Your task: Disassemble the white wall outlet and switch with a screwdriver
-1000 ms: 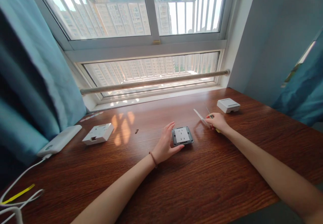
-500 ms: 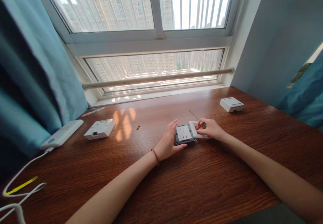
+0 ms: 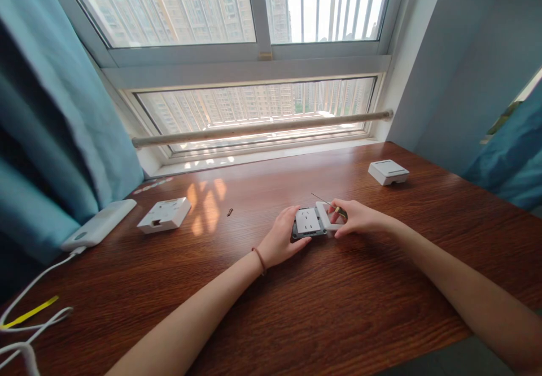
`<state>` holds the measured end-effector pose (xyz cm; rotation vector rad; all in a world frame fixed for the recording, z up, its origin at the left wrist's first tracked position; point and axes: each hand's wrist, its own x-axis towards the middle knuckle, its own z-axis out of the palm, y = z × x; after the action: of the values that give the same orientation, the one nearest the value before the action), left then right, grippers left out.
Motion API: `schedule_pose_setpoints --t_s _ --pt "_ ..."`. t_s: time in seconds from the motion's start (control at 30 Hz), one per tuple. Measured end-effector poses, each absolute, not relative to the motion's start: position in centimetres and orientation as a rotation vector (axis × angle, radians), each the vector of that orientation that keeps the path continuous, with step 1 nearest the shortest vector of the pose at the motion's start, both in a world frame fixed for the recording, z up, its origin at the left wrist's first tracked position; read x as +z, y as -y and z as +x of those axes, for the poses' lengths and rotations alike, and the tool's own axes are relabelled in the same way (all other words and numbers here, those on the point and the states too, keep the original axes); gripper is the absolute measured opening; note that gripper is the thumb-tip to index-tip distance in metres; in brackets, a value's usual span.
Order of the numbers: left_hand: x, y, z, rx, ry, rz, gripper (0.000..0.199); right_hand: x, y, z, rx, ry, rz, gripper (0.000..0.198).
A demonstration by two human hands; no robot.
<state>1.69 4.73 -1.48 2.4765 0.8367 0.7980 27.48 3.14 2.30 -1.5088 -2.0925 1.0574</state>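
Note:
A white wall socket with a dark grey backing lies face up on the wooden table. My left hand grips it from the left, fingers along the far side and thumb at the near edge. Just right of the socket, a white cover frame is tilted up close to its edge. My right hand holds this frame by its right part, with the fingers bent around it. Also in that hand is a screwdriver, its thin shaft pointing up and left over the frame; part of its handle is hidden by the fingers.
A white mounting box stands at the left, with small screws nearby. Another white box sits at the back right. A white power strip with a cable and a yellow tie lies far left, beside a blue curtain.
My right hand has shifted its grip on the frame, thumb now at the near edge, and the screwdriver has tilted lower. My left hand stays on the socket. The view has shifted slightly.

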Motion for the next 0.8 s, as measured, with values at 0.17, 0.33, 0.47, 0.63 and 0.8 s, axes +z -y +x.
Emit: schedule_pose_setpoints --t_s 0.17,0.33,0.47,0.63,0.8 --pt "-1.4 -4.7 1.7 0.807 -0.812 2.477 0.067 2.0 -3.3 27.2 0.867 2.085 -1.458 0.034" --pt "-1.4 -4.6 1.5 0.873 -0.846 2.511 0.068 3.0 -2.7 26.4 0.824 1.934 -1.399 0.030" --pt "-1.1 -4.0 1.7 0.981 -0.823 2.479 0.069 3.6 -1.0 25.0 0.792 1.995 -1.226 0.028" --pt "-0.9 -3.2 2.1 0.961 -0.716 2.338 0.089 3.1 1.1 23.5 0.309 2.377 -0.981 0.014" --pt "-0.6 -3.1 2.0 0.995 -0.656 2.262 0.082 2.0 2.0 22.6 -0.141 2.589 -0.861 0.020"
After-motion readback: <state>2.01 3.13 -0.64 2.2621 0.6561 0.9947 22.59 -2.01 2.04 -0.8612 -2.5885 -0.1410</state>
